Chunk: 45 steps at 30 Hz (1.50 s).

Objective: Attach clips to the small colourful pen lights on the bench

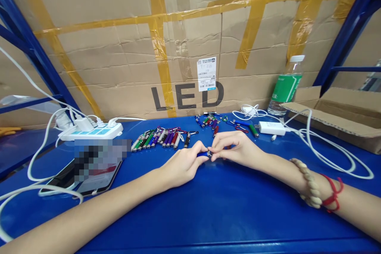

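A small blue keychain flashlight (203, 154) with a silver end is held level above the blue surface. My left hand (182, 165) wraps its thumb and fingers round the blue barrel, which is mostly hidden. At the silver end, the thumb and fingertips of my right hand (235, 149) are pinched. Just behind my left hand lies a row of similar metal flashlights (157, 139) in several colours, with clips at their far ends. Beyond my right hand is a loose group of more flashlights (208, 121).
At the left are a white power strip (98, 131) with plugs and a phone (99, 178) among white cables. To the right are a white charger (272, 127), a water bottle (285, 87) and an open cardboard box (351, 117). Large taped cardboard (119, 67) stands behind.
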{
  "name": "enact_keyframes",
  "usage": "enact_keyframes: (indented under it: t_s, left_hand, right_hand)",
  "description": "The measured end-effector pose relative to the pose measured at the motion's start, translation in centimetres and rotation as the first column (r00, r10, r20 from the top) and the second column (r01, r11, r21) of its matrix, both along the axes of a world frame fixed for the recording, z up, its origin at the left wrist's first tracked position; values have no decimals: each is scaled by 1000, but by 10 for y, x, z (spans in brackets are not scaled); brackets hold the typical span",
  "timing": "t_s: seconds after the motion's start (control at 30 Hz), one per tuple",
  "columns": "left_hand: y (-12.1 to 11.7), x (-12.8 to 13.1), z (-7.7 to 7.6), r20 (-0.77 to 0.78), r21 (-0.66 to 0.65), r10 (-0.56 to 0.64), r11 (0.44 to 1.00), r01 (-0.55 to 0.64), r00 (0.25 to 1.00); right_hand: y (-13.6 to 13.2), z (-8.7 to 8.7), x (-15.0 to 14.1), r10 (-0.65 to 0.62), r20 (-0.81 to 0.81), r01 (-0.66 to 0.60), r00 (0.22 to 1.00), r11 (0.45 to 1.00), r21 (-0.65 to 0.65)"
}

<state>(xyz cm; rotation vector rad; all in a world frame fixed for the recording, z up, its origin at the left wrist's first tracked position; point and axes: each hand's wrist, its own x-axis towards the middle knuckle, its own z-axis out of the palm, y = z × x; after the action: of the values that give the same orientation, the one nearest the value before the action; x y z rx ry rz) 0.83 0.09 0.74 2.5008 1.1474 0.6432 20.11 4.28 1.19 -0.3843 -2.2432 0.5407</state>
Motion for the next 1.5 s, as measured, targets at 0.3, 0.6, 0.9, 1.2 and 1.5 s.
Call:
enact_keyframes:
  t_s: [0.3, 0.6, 0.9, 1.2, 1.5]
  left_hand:
    - [0, 0, -2, -32, 26, -12, 1000, 13, 999]
    - [0, 0, -3, -22, 102, 11, 995, -8, 1000]
    - [3, 2, -3, -61, 175, 69, 983, -57, 996]
    - [1, 4, 3, -77, 56, 89, 995, -85, 993]
    - [-6, 1, 5, 29, 123, 52, 991, -55, 998]
  right_hand:
    - [-6, -2, -6, -139, 19, 140, 990, 984, -107]
    - [-5, -4, -10, -177, 79, 194, 981, 889, -414]
    - [0, -8, -11, -154, 70, 164, 986, 768, -619]
    - [4, -5, -12, -139, 107, 175, 984, 733, -657]
    - [8, -11, -14, -148, 98, 175, 984, 723, -668]
